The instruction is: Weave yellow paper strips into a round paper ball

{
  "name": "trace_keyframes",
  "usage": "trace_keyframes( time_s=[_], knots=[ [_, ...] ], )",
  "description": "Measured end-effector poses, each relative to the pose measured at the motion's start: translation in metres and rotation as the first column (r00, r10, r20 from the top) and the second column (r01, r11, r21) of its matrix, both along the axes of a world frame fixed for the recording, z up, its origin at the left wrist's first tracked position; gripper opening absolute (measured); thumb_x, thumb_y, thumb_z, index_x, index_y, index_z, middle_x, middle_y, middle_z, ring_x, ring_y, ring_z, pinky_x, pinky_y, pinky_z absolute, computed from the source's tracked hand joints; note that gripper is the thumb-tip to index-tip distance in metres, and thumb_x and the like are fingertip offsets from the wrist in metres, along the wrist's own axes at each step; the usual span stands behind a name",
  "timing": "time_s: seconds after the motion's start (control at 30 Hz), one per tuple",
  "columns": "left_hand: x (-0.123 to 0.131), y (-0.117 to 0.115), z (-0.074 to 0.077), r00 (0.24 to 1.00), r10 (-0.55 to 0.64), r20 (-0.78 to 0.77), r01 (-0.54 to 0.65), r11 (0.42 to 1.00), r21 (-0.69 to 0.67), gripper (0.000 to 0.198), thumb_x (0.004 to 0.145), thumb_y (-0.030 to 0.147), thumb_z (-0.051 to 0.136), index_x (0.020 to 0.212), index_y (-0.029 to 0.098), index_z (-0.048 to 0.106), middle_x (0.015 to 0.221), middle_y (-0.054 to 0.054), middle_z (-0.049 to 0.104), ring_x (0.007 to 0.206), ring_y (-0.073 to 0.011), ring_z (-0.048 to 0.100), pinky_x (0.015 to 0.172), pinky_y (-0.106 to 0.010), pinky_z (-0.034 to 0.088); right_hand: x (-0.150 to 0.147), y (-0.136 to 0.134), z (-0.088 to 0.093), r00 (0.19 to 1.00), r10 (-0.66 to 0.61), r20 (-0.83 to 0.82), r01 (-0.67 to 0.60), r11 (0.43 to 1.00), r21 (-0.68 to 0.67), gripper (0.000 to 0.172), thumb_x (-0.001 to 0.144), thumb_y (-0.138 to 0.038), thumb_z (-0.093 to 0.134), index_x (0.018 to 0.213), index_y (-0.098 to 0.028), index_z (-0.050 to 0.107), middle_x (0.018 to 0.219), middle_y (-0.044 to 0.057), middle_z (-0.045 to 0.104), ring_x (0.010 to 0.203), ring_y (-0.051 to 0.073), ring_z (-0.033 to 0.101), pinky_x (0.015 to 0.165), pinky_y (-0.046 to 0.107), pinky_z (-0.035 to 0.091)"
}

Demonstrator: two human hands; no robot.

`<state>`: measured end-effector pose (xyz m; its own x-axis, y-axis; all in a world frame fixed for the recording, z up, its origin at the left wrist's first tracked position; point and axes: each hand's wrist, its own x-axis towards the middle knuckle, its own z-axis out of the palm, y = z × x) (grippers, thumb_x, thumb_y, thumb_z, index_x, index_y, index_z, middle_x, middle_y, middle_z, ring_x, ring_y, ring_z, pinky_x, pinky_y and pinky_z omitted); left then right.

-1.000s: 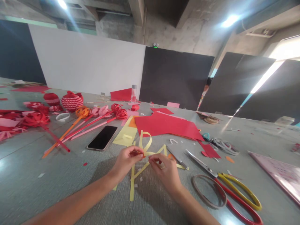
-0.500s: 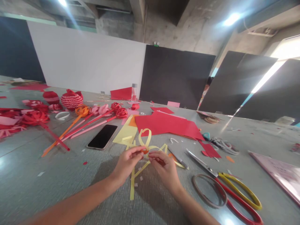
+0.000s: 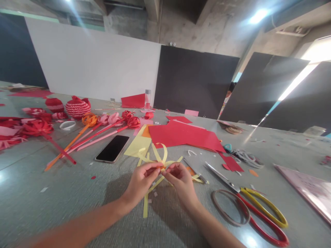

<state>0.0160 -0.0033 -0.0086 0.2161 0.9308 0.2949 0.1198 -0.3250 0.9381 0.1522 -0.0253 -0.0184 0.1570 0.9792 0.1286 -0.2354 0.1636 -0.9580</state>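
My left hand (image 3: 141,182) and my right hand (image 3: 181,182) meet over the grey table (image 3: 51,199), both pinching a bundle of yellow paper strips (image 3: 158,157). One strip curls into a loop above my fingertips, and other strips hang down and lie flat on the table between my wrists. A small orange bit shows at the pinch point. Both hands' fingers are closed on the strips.
A black phone (image 3: 112,148) lies left of the strips beside a yellow sheet (image 3: 136,146). Red paper sheets (image 3: 181,135) lie behind. Large red-and-yellow scissors (image 3: 248,203) and a tape ring (image 3: 230,212) are at the right. Paper flowers on sticks (image 3: 98,127) and red ornaments (image 3: 77,107) fill the left.
My hands have drawn closer together and lifted slightly, gathering the yellow strips; the loop has folded in toward the pinch point. The view has tilted down a little.
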Motion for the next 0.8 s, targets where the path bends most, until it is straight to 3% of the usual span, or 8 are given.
trace_keyframes(
  time_s=[0.2,0.4,0.8],
  knots=[
    [-0.0005,-0.0001,-0.0013,1.0,0.018,0.012,-0.018,1.0,0.012,0.018,0.076,0.024,0.056,0.088,0.018,0.068,0.095,-0.005,0.069,0.088,-0.0159,0.065,0.077,-0.027,0.054,-0.0019,0.0,-0.0016,0.999,-0.02,-0.039,0.021,1.0,0.021,0.035,0.062,-0.031,0.073,0.08,-0.02,0.045,0.066,-0.004,0.056,0.061,0.009,0.054,0.058,0.022,0.043],
    [-0.0012,-0.0013,-0.0007,1.0,0.015,-0.012,-0.015,0.998,0.058,0.018,0.077,0.023,0.055,0.088,0.018,0.068,0.094,-0.005,0.07,0.085,-0.0157,0.066,0.076,-0.027,0.055,-0.0043,-0.0011,-0.0019,0.993,-0.101,-0.062,0.105,0.993,0.056,0.046,0.06,-0.032,0.074,0.08,-0.023,0.034,0.079,-0.006,0.048,0.055,0.006,0.055,0.049,0.019,0.042],
    [-0.0013,-0.0028,0.0,0.998,0.029,-0.053,-0.024,0.996,0.091,0.016,0.077,0.022,0.056,0.086,0.018,0.069,0.091,-0.005,0.07,0.083,-0.0143,0.065,0.077,-0.026,0.054,-0.0047,-0.0012,0.0,0.995,-0.058,-0.077,0.065,0.993,0.095,0.045,0.063,-0.027,0.073,0.08,-0.023,0.031,0.076,-0.008,0.045,0.055,0.005,0.056,0.05,0.018,0.042]
  ],
)
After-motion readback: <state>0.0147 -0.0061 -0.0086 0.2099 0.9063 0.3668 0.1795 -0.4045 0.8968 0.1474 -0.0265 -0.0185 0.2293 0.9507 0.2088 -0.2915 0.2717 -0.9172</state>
